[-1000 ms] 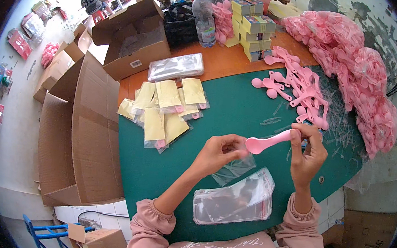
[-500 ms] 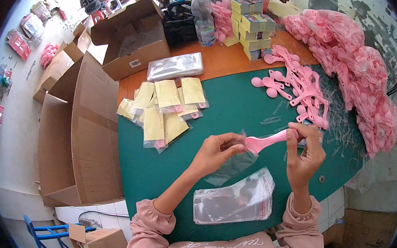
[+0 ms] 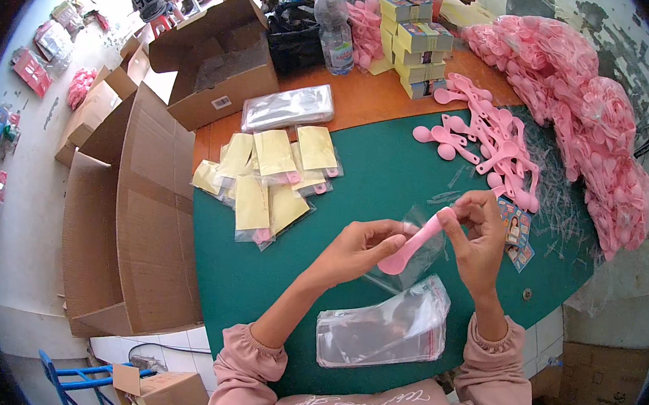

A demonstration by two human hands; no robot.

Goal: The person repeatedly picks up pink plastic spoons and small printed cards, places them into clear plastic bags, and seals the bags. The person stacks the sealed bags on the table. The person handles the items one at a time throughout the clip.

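My left hand (image 3: 359,250) pinches a clear plastic bag (image 3: 429,259) over the green work surface. In my right hand (image 3: 478,233) is the handle end of a pink plastic spoon (image 3: 411,245), tilted with its bowl down beside my left fingers. The spoon overlaps the bag; whether it lies inside or in front, I cannot tell. Below my hands lies a stack of clear bags (image 3: 383,331). Small printed cards (image 3: 516,225) sit just right of my right hand. Beyond them is a loose heap of pink spoons (image 3: 502,152).
Packed bags with yellow cards (image 3: 273,155) lie at left, near a bundle of clear bags (image 3: 288,108). Open cardboard boxes (image 3: 158,211) flank the table. At the back stand a water bottle (image 3: 333,30) and card stacks (image 3: 421,45); bagged pink spoons (image 3: 580,101) line the right.
My right hand has moved left and a little down. The spoon has swung steeper, its bowl now lower and over the bag. The printed cards are more exposed.
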